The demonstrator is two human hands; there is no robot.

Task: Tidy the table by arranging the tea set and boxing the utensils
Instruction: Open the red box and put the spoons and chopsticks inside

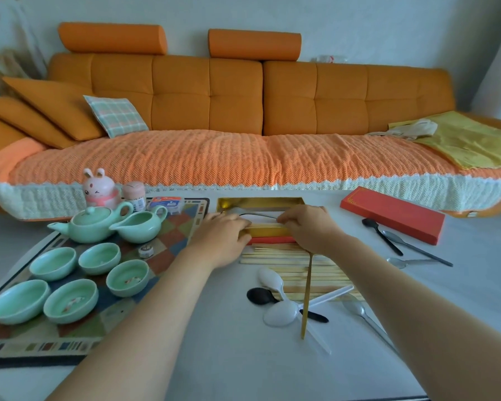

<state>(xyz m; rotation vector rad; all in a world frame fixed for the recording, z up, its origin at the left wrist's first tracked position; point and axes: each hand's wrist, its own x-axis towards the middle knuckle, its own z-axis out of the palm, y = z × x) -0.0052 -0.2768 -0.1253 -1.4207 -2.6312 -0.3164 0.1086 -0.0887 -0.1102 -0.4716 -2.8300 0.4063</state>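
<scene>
Left hand grips the box rim; right hand pinches a spoon, which may land crooked if released tilted.

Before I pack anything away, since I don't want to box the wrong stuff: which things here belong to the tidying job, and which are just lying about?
Job: green teapot, pitcher, five teacups, gold-lined box, red lid, chopsticks, gold spoon, white spoons, black spoons, steel spoons.
Lying about: rabbit figurine, pink bottle, blue packet, small tin, plaid cushion, yellow cloth.
</scene>
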